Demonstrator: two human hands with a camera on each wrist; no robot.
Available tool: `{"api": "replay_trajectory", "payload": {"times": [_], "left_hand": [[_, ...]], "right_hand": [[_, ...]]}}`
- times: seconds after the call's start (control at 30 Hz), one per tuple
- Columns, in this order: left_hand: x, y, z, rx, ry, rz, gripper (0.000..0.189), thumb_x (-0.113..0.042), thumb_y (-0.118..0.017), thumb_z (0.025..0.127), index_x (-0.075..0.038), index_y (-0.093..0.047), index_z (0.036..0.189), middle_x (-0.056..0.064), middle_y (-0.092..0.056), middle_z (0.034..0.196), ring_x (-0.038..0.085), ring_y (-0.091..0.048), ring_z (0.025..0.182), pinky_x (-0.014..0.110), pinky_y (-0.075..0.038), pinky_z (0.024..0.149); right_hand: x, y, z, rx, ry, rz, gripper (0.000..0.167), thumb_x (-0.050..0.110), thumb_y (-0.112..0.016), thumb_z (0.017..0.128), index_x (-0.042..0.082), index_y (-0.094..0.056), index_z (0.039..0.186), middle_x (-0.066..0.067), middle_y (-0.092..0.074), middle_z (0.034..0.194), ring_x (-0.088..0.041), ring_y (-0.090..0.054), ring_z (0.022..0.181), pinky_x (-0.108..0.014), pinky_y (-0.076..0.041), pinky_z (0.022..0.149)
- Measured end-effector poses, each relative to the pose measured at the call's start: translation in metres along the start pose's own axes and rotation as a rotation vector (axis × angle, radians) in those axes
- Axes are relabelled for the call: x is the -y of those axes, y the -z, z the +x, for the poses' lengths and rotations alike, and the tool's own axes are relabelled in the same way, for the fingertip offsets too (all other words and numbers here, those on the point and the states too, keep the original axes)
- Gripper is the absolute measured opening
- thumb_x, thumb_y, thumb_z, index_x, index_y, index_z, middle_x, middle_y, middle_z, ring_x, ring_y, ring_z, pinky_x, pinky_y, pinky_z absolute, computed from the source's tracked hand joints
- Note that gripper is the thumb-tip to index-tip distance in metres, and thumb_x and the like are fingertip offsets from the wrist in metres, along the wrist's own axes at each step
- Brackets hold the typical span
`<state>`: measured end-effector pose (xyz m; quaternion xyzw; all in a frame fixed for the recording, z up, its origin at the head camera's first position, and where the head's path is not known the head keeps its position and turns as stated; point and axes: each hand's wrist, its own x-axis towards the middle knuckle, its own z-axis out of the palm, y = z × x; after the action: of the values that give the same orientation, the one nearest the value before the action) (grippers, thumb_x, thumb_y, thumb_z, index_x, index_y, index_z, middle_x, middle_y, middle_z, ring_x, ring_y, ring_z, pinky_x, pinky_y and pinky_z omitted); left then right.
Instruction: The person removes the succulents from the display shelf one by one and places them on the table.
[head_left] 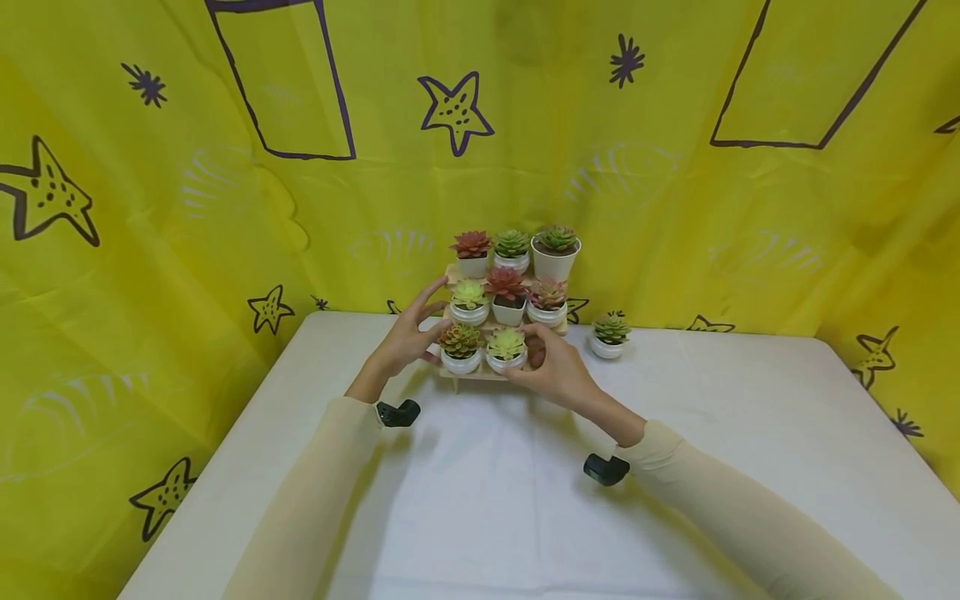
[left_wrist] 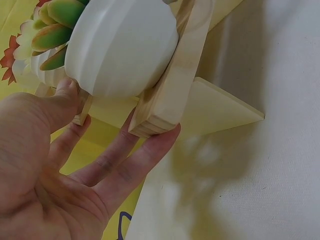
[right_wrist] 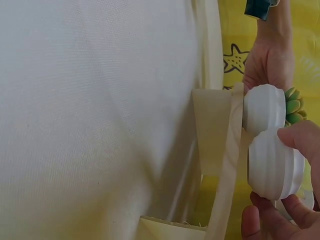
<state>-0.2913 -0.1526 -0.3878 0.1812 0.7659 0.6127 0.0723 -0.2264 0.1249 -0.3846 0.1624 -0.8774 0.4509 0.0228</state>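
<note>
A tiered wooden plant stand [head_left: 482,375] holds small potted succulents in rows. My left hand [head_left: 407,337] is at its left end; in the left wrist view the thumb [left_wrist: 65,102] and fingers grip the ends of the wooden steps [left_wrist: 167,100]. On the bottom step, my right hand [head_left: 558,369] pinches the white pot of a yellow-green succulent [head_left: 506,346] between thumb and fingers. The right wrist view has this ribbed pot [right_wrist: 272,165] slightly apart from the step. Beside it, at the left, stands a green-and-reddish succulent [head_left: 460,343] in a white pot.
On the middle step are yellow-green [head_left: 468,298], red [head_left: 507,292] and pinkish [head_left: 548,298] succulents. A red one [head_left: 472,250] and two green ones [head_left: 512,247] [head_left: 555,250] stand on top. Another potted green succulent [head_left: 610,333] sits on the white table [head_left: 465,517], before a yellow curtain [head_left: 540,108].
</note>
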Motion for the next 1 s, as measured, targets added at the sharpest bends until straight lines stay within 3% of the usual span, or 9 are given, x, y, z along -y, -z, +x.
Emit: {"api": "replay_trajectory", "payload": {"times": [0.27,0.77,1.0], "left_hand": [[-0.001,0.0,0.0,-0.007,0.001,0.005,0.074,-0.008,-0.058,0.105,-0.046,-0.026,0.161,0.017,-0.034,0.162,0.049,-0.061,0.12,0.056,-0.061,0.062],[0.001,0.0,0.0,-0.004,0.007,-0.016,0.075,-0.008,-0.058,0.105,-0.045,-0.026,0.161,0.016,-0.033,0.163,0.049,-0.063,0.116,0.054,-0.061,0.061],[0.002,-0.001,0.001,-0.005,0.007,-0.016,0.075,-0.008,-0.058,0.105,-0.046,-0.026,0.161,0.016,-0.034,0.163,0.048,-0.062,0.117,0.054,-0.061,0.06]], "right_hand": [[0.001,0.008,-0.004,0.01,0.047,-0.043,0.069,0.025,-0.085,0.084,0.007,-0.053,0.143,-0.014,-0.069,0.121,-0.027,-0.065,0.095,-0.037,-0.053,0.08],[-0.011,0.022,-0.02,0.033,0.09,-0.036,0.066,0.025,-0.088,0.082,0.01,-0.057,0.138,-0.01,-0.067,0.119,-0.024,-0.067,0.095,-0.038,-0.054,0.08],[-0.021,0.039,-0.028,0.05,0.156,-0.081,0.063,0.024,-0.088,0.082,0.008,-0.058,0.135,-0.008,-0.067,0.114,-0.027,-0.064,0.092,-0.034,-0.048,0.069]]}}
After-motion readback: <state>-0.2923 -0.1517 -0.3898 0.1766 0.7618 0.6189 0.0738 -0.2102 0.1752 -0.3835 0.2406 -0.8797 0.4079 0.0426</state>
